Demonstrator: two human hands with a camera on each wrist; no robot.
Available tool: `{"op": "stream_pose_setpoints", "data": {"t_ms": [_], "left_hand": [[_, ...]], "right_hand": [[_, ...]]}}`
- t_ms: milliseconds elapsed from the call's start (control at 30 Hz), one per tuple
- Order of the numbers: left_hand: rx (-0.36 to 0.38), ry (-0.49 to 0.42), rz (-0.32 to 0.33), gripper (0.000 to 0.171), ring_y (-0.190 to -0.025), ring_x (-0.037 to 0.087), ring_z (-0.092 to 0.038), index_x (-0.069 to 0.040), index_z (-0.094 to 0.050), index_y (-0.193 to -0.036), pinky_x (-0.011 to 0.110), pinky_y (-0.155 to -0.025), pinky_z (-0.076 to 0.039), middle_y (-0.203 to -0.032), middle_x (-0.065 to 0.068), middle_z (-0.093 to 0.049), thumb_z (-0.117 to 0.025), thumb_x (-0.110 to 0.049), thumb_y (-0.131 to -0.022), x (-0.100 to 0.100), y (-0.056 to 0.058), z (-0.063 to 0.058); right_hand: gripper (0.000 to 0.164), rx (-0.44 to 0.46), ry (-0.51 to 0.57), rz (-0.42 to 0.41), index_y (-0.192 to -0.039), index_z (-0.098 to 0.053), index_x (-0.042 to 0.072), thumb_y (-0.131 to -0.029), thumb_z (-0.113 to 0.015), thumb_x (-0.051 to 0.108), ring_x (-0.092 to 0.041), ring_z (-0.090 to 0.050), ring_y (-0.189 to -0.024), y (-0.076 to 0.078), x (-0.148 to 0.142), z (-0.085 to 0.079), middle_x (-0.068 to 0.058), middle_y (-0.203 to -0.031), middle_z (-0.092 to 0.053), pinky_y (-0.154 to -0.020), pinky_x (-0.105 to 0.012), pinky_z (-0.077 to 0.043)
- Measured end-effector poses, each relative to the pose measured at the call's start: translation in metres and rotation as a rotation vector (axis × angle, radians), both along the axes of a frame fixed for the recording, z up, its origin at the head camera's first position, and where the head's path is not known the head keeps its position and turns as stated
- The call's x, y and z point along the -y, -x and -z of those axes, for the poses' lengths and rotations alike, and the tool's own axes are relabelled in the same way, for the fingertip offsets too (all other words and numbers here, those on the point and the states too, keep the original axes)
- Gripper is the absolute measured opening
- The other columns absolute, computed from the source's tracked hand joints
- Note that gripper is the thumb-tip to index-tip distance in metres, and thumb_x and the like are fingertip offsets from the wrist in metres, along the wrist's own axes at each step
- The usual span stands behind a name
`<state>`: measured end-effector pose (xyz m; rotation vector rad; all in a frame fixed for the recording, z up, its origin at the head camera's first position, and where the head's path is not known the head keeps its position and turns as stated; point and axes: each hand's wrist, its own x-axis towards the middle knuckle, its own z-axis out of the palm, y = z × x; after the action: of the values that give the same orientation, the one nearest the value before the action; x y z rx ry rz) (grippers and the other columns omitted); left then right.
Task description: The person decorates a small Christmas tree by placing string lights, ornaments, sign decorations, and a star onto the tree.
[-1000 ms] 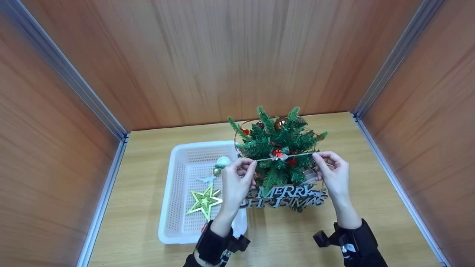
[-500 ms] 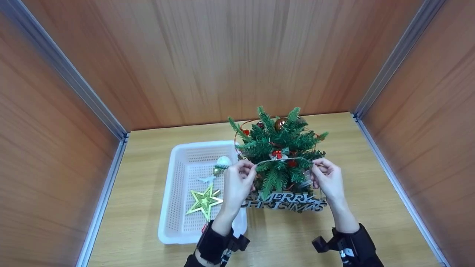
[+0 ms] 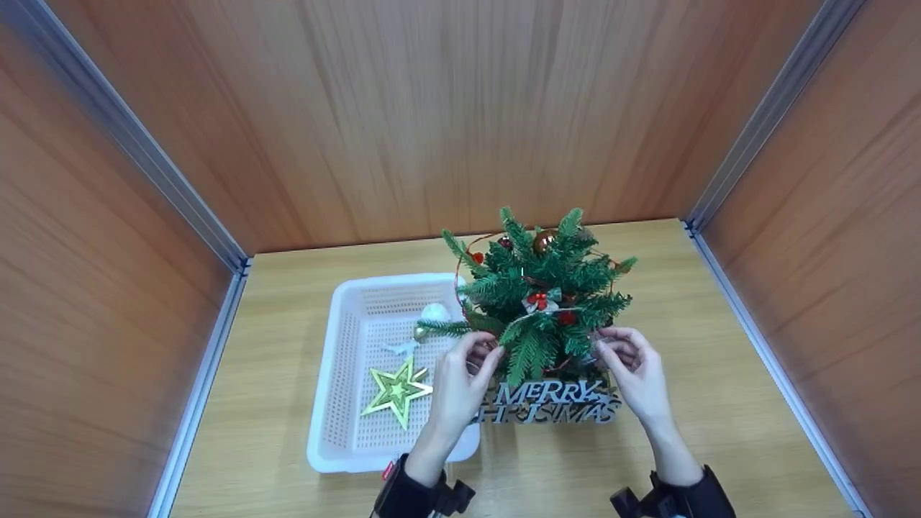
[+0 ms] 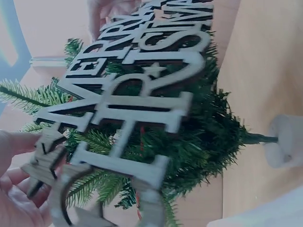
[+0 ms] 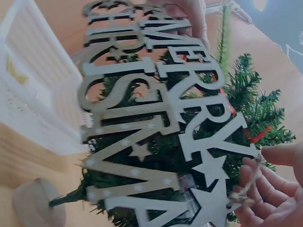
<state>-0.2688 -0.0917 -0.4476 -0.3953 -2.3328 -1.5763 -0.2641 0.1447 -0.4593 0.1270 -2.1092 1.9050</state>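
Note:
A wooden "MERRY CHRISTMAS" sign [image 3: 550,401] with a twine cord hangs at the front of a small green Christmas tree [image 3: 532,349]. Over the front branches runs its cord [image 3: 561,311]. My left hand [image 3: 460,378] has curled fingers at the sign's left end; in the left wrist view they lie beside a wooden star [image 4: 45,158], and the exact grip is partly hidden. With thumb and fingers, my right hand [image 3: 637,370] pinches the twine [image 5: 251,182] at the sign's right end, by another star [image 5: 208,205].
Left of the tree stands a white perforated basket [image 3: 327,403]. It holds a green-gold star [image 3: 397,390], a pale ball [image 3: 434,312] and a light blue ornament [image 3: 403,348]. A red-berry bow [image 3: 540,301] and a brown ball [image 3: 545,241] decorate the tree. Wood panels enclose the table.
Both hands have come down and nearer the tree, the right one also moving left. The cord, formerly stretched taut, now droops over the branches. The sign sits lower, and a left branch has sprung outward.

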Motion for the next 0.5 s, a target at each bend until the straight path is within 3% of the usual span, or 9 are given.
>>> {"op": "stream_pose_setpoints", "data": {"t_ms": [167,300,400,500], "left_hand": [[-0.074,-0.010,-0.005,0.032,-0.071,0.010,-0.057,-0.001,-0.056,-0.107,0.027,-0.065,-0.050,-0.079,-0.001,-0.062,-0.059,-0.024,-0.085,0.009,-0.015,0.013],[-0.099,0.026,-0.047,0.032,-0.079,0.012,-0.057,-0.001,-0.057,-0.106,0.033,-0.072,-0.048,-0.084,0.000,-0.062,-0.062,-0.024,-0.083,0.022,-0.030,0.024],[-0.062,0.062,-0.024,0.030,-0.079,0.013,-0.057,-0.002,-0.060,-0.102,0.032,-0.072,-0.048,-0.086,0.001,-0.062,-0.064,-0.022,-0.080,0.030,-0.038,0.030],[-0.016,0.077,0.028,0.024,-0.076,0.013,-0.059,-0.002,-0.062,-0.097,0.030,-0.070,-0.049,-0.085,0.002,-0.064,-0.064,-0.019,-0.080,0.036,-0.041,0.035]], "right_hand": [[0.021,-0.041,-0.043,0.077,-0.103,-0.053,-0.012,-0.082,-0.056,-0.006,-0.014,-0.059,-0.080,-0.019,0.000,0.011,-0.020,-0.091,-0.059,-0.071,-0.020,-0.049],[0.018,-0.004,-0.094,0.161,-0.100,-0.054,-0.011,-0.082,-0.056,-0.007,-0.013,-0.056,-0.083,-0.037,0.000,0.014,-0.020,-0.094,-0.058,-0.070,-0.019,-0.047],[0.017,0.069,-0.116,0.151,-0.098,-0.055,-0.010,-0.083,-0.058,-0.003,-0.013,-0.056,-0.082,-0.044,-0.004,0.026,-0.017,-0.092,-0.059,-0.069,-0.020,-0.047],[0.017,0.132,-0.118,0.091,-0.097,-0.057,-0.007,-0.082,-0.061,0.000,-0.012,-0.056,-0.078,-0.043,-0.012,0.043,-0.011,-0.089,-0.060,-0.067,-0.021,-0.048]]}}
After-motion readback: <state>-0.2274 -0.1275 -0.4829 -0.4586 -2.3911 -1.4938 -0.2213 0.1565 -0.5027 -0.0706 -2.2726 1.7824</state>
